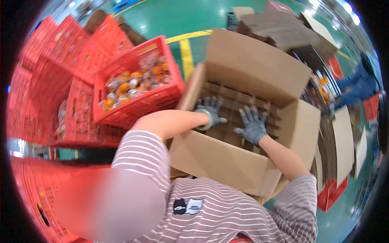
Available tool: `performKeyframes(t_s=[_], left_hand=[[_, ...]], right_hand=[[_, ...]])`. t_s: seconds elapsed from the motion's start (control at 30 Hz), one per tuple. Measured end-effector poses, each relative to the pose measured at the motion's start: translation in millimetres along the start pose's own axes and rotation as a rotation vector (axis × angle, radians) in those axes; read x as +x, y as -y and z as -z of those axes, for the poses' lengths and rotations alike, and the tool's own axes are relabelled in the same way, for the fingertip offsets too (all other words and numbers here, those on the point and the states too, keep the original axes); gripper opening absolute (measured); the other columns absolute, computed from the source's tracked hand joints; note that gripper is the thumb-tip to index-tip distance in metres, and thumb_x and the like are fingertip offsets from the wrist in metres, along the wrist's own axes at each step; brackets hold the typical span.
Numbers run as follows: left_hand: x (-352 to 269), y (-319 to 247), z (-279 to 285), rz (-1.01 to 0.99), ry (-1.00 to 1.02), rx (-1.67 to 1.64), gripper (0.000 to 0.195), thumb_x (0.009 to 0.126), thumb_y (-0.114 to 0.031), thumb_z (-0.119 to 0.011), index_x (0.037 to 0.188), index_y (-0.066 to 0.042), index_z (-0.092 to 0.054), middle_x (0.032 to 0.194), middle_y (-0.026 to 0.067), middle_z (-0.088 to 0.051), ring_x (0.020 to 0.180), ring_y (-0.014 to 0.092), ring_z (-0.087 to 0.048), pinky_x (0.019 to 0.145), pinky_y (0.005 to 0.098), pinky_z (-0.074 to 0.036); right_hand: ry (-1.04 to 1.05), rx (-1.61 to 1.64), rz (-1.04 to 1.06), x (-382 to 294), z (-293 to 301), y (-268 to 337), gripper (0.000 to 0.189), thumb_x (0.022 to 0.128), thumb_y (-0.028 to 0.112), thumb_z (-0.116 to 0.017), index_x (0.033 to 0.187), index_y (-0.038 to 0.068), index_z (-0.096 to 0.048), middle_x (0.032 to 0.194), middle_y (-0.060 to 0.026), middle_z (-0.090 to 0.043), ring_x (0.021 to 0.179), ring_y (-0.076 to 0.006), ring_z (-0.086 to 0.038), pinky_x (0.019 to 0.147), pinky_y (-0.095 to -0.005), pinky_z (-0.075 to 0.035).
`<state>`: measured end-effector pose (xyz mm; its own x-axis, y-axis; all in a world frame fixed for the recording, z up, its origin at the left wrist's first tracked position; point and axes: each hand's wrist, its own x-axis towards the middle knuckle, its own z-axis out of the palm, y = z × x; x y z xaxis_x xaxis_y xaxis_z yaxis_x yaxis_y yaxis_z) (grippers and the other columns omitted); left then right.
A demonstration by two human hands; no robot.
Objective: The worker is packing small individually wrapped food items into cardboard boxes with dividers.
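An open cardboard box (225, 161) stands before me with its flaps spread outward. Inside it lies a cardboard divider grid (232, 114) that forms several cells. My left hand (211, 111), in a grey glove, rests on the grid at the left side of the box, fingers spread. Further right, my right hand (253, 125), gloved likewise, lies on the grid with its fingers apart. Neither hand grips anything. What lies beneath the grid is hidden.
A red plastic crate (136, 106) with several wrapped orange-and-clear items (133, 83) is left of the box. Stacked red crates (57, 73) stand beyond it. At right are cardboard sheets (329, 148), a dark crate (316, 92) of similar items and a person in blue (360, 79).
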<state>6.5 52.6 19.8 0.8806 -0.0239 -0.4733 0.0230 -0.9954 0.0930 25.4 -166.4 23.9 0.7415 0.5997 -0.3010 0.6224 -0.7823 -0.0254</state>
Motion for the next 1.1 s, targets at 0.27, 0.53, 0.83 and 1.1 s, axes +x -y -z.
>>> performKeyframes(t_s=[0.27, 0.53, 0.83, 1.1], left_hand=[[-55.3, 47.5, 58.2, -0.461, -0.131, -0.336, 0.074, 0.083, -0.046, -0.054, 0.141, -0.013, -0.021, 0.146, 0.0162, -0.016, 0.132, 0.036, -0.022, 0.108, 0.0437, -0.02], [-158.4, 381.1, 67.0, 0.437, -0.616, -0.518, 0.053, 0.075, -0.042, -0.059, 0.109, -0.001, -0.056, 0.106, 0.0213, -0.059, 0.096, 0.029, -0.059, 0.084, 0.0372, -0.045], [-120.7, 508.3, 22.1, 0.892, -0.524, -0.574, 0.104, 0.065, -0.066, -0.059, 0.135, 0.002, -0.023, 0.138, 0.0276, -0.027, 0.127, 0.037, -0.032, 0.104, 0.0392, -0.029], [-89.5, 513.4, 61.7, 1.038, -0.365, -0.624, 0.096, 0.068, -0.068, -0.055, 0.131, 0.001, -0.035, 0.139, 0.0239, -0.029, 0.126, 0.033, -0.035, 0.103, 0.0401, -0.032]], right_hand=[[-0.077, -0.013, 0.022, -4.7, 21.6, 13.5, 0.08, 0.08, 0.052, -0.053, 0.142, 0.015, -0.017, 0.148, -0.011, -0.012, 0.136, -0.033, -0.007, 0.105, -0.0583, -0.004], [-0.357, 0.831, 0.581, 86.0, 157.2, 149.4, 0.049, 0.084, 0.026, -0.059, 0.125, 0.004, -0.045, 0.129, -0.019, -0.044, 0.12, -0.0292, -0.043, 0.1, -0.0357, -0.034], [0.435, 1.052, 0.386, 312.1, 127.2, 372.8, 0.074, 0.083, 0.052, -0.051, 0.129, -0.005, -0.038, 0.129, -0.0225, -0.045, 0.12, -0.0313, -0.044, 0.099, -0.0371, -0.034], [0.405, 1.114, 0.063, 400.8, 88.2, 432.4, 0.094, 0.078, 0.061, -0.052, 0.14, 0.002, -0.014, 0.142, -0.0201, -0.026, 0.129, -0.0334, -0.03, 0.099, -0.045, -0.033]])
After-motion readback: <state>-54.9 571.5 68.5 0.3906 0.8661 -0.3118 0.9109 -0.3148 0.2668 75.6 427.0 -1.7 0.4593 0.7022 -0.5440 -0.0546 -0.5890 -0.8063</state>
